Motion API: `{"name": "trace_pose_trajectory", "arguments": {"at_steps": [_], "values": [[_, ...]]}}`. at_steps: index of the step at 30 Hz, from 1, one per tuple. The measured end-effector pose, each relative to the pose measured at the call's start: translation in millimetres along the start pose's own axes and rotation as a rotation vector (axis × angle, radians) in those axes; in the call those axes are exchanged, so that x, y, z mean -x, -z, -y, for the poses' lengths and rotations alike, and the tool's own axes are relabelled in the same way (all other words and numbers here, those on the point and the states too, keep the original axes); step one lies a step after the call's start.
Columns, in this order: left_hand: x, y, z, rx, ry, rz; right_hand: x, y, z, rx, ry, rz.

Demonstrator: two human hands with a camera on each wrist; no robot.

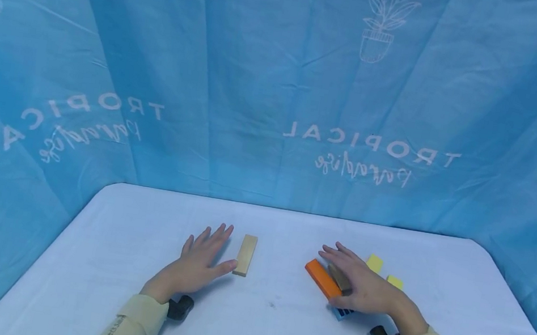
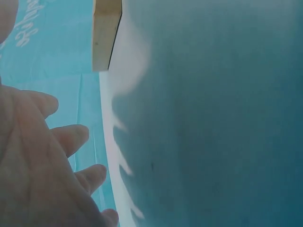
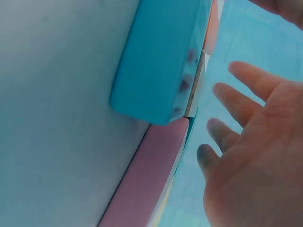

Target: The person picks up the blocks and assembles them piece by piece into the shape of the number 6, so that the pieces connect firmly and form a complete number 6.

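On the white table, a pale wooden block [image 1: 246, 253] lies flat. My left hand [image 1: 198, 263] hovers just left of it, fingers spread, thumb tip close to the block's near end in the head view. My right hand [image 1: 367, 287] is held over a cluster of blocks with its fingers extended and nothing in its grasp. Under and beside it show an orange block [image 1: 321, 277], a brown wooden piece [image 1: 339, 279] and a blue piece with dark markings [image 1: 342, 314]. The right wrist view shows the blue piece [image 3: 151, 66] large, beside a pink block [image 3: 147, 175]; the right hand partly hides the cluster from above.
Two yellow pieces [image 1: 375, 262] lie beyond the right hand, partly covered by it. A blue curtain [image 1: 259, 86] with white lettering hangs behind the table [image 1: 266, 333] and along its sides. Each wrist carries a black mount [image 1: 181, 309].
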State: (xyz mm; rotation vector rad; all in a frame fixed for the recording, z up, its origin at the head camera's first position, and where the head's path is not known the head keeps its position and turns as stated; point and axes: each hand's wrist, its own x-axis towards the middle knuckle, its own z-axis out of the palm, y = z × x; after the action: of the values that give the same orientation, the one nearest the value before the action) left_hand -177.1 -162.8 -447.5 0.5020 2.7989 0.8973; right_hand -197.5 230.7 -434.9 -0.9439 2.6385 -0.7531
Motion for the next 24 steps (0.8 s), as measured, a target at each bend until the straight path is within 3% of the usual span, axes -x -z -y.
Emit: {"name": "trace_pose_trajectory", "arguments": {"at_steps": [16, 24], "values": [[-6.6, -12.8, -14.0, 0.01, -0.016, 0.036, -7.4, -2, 3, 0.004, 0.023, 0.099], [-5.3, -14.5, -18.6, -0.031, -0.021, 0.028, -8.5, -1, 4, 0.023, 0.013, 0.124]]}}
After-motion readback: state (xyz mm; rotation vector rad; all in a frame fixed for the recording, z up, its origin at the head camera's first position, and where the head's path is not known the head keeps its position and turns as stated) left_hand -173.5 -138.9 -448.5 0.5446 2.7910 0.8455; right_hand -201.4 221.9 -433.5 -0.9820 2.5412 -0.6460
